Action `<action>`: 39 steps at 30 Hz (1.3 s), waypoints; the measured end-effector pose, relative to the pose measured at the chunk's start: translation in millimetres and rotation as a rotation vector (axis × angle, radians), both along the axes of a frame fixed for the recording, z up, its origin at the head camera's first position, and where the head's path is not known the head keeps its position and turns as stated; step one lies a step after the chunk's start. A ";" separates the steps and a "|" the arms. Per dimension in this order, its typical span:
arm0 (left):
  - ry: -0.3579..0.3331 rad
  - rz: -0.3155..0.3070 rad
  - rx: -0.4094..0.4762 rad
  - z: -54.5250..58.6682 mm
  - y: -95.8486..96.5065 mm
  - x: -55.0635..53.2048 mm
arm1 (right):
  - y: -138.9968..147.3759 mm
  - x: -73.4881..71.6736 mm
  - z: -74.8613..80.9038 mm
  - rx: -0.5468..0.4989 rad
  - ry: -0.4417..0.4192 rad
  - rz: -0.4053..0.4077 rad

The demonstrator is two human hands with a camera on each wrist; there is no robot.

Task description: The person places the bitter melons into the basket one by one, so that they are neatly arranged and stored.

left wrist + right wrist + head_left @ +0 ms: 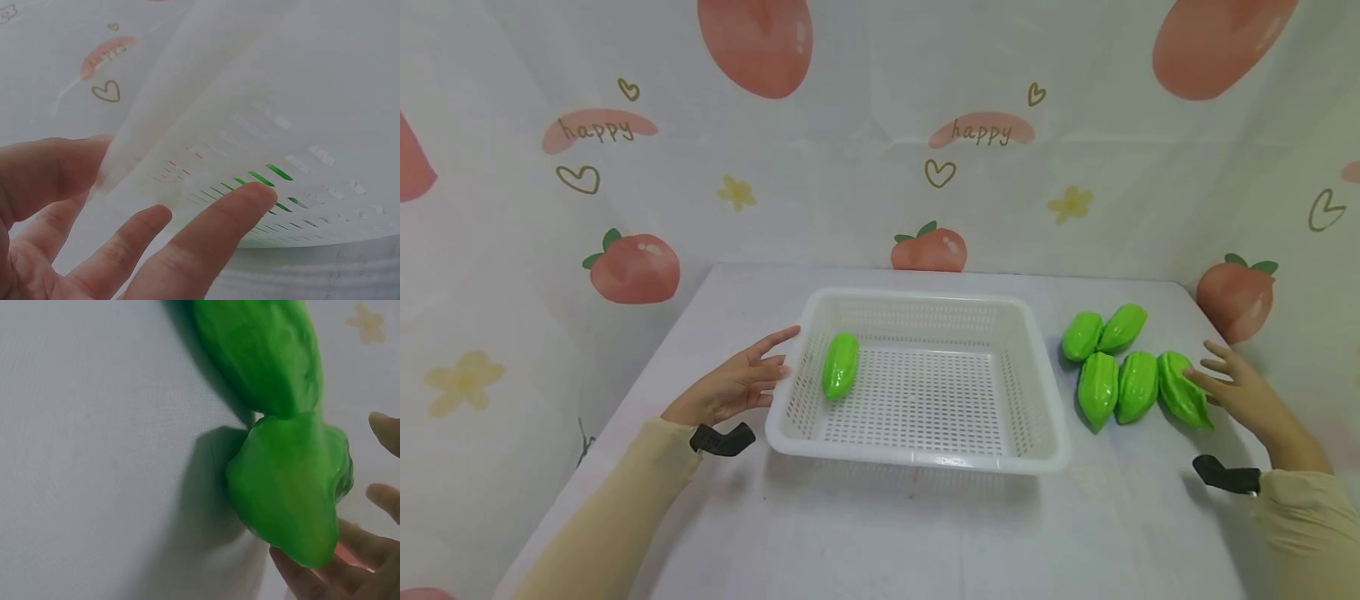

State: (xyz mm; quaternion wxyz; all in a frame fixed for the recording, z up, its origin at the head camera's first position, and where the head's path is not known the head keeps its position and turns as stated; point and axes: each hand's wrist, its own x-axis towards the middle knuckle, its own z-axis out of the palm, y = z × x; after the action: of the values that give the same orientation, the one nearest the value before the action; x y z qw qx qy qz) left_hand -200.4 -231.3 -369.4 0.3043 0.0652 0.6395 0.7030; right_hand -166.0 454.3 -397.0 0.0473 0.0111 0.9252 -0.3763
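A white plastic basket point(917, 458) with slotted walls stands mid-table. One glossy green ridged fruit, like a star fruit point(840, 367), lies inside it near the left wall. My left hand point(737, 385) is at the basket's left side, fingers spread and extended, fingertips right at the rim and outer wall; in the left wrist view the fingers point(219, 228) lie in front of the slots. My right hand point(1243, 387) is beside the rightmost star fruit point(1182, 390), fingers apart and loosely bent. In the right wrist view its fingertips come close to that star fruit's point(287, 487) lower end.
Several more green star fruit point(1097, 387) lie grouped on the white table point(880, 533), right of the basket. A pale cloth backdrop point(850, 183) printed with fruit and hearts rises behind the table. Black straps point(722, 439) cross both wrists.
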 end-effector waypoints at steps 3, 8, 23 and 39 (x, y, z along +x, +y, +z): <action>0.001 0.003 -0.005 -0.1 0.1 0.0 | 2.8 -2.2 -3.4 0.001 -0.013 0.015; 0.010 0.017 -0.032 -0.2 1.4 -0.1 | 4.7 -5.5 -4.6 0.024 -0.079 0.028; 0.002 0.017 -0.014 0.4 2.2 1.7 | 3.9 -12.5 -4.4 0.067 -0.199 0.055; -0.006 0.025 -0.011 -0.7 1.4 1.2 | 9.0 -11.3 -6.4 -0.044 -0.167 0.012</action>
State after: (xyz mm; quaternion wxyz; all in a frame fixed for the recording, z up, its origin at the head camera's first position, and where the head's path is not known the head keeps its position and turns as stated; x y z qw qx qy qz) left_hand -199.2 -229.9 -370.1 0.2978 0.0534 0.6432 0.7034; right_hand -177.3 463.4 -403.4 0.1268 0.0359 0.9096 -0.3939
